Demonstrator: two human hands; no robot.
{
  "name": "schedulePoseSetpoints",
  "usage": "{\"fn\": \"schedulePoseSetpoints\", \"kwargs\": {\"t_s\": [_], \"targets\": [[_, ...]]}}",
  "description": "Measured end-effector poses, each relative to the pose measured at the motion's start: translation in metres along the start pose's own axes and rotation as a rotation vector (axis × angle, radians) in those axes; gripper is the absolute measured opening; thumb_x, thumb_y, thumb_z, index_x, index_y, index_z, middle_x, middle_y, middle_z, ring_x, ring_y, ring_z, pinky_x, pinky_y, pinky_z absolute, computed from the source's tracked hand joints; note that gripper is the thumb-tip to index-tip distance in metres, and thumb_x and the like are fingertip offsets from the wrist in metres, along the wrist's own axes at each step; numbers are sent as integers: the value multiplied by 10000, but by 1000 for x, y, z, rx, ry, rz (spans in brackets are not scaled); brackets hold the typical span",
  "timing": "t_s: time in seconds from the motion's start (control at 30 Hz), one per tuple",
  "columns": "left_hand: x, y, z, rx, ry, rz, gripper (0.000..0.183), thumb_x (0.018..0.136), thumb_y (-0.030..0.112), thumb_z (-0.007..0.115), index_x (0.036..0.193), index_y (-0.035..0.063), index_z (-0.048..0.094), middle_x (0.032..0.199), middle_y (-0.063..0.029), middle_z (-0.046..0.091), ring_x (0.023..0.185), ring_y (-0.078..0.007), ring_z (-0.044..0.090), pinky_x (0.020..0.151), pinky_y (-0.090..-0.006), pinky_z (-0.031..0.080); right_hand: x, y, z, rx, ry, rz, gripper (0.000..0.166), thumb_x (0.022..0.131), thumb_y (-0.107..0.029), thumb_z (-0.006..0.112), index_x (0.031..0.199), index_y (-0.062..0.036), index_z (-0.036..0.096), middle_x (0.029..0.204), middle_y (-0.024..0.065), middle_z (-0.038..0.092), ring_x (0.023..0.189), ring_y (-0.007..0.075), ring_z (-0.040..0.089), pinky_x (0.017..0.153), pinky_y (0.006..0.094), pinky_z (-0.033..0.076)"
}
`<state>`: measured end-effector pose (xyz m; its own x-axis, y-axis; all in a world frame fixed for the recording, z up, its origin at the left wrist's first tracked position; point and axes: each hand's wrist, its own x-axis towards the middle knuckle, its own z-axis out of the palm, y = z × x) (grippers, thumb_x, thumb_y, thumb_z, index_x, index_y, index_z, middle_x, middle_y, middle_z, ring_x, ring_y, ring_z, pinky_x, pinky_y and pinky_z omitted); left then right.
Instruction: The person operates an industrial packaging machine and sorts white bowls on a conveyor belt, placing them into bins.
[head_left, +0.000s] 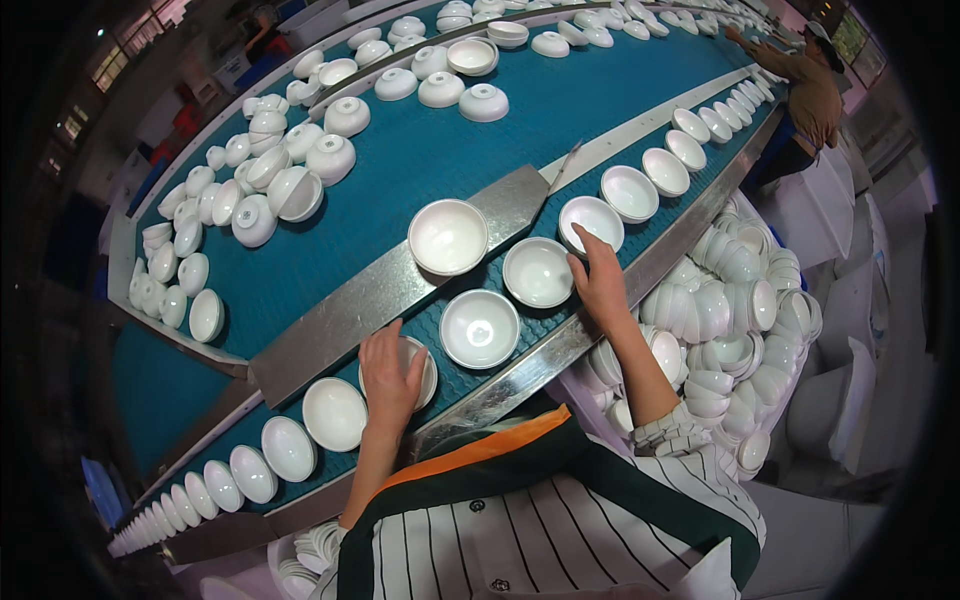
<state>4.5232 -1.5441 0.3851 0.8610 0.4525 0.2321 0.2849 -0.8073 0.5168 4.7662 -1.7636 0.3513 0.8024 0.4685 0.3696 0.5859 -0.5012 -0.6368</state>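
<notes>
My left hand (390, 375) lies over a white bowl (421, 373) on the narrow blue belt, its fingers spread; whether it grips the rim I cannot tell. My right hand (598, 276) reaches to another white bowl (592, 219), fingertips at the near side of its inside. Between the hands, two upright bowls, one smaller (538, 272) and one wider (480, 328), stand on this belt. A larger white bowl (448, 237) rests on the flat metal divider (330, 334) beyond them. More bowls line the narrow belt on both sides.
Beyond the divider runs a wide blue belt (420, 165) with many white bowls, many upside down. A metal rail (517, 367) edges the near belt. Stacked bowls (712, 307) fill a container at my right. A co-worker (806, 90) stands far right by the belt.
</notes>
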Motion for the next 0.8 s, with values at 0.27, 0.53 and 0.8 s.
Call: {"fn": "schedulePoseSetpoints", "kwargs": {"t_s": [0.27, 0.53, 0.8], "targets": [[20, 23, 54, 144, -155, -68, 351, 833, 49, 524, 1173, -35, 508, 719, -192, 584, 736, -348, 570, 934, -509, 369, 12, 32, -17, -135, -195, -81, 125, 793, -80, 602, 875, -7, 661, 777, 194, 629, 739, 358, 593, 704, 449, 454], [9, 36, 57, 226, 34, -290, 388, 818, 15, 520, 1201, -43, 501, 941, -196, 584, 951, -334, 533, 996, -493, 329, 8, 32, -16, -179, -282, -222, 195, 783, -59, 618, 977, -42, 629, 804, 128, 597, 743, 316, 545, 682, 411, 410], [41, 130, 98, 104, 66, -252, 476, 805, 188, 630, 1198, -43, 494, 928, -195, 571, 977, -330, 551, 1093, -484, 253, 2, 72, -42, -52, -549, -319, 393, 794, -49, 617, 1166, 35, 521, 1039, 207, 561, 960, 394, 527, 838, 439, 415]]}}
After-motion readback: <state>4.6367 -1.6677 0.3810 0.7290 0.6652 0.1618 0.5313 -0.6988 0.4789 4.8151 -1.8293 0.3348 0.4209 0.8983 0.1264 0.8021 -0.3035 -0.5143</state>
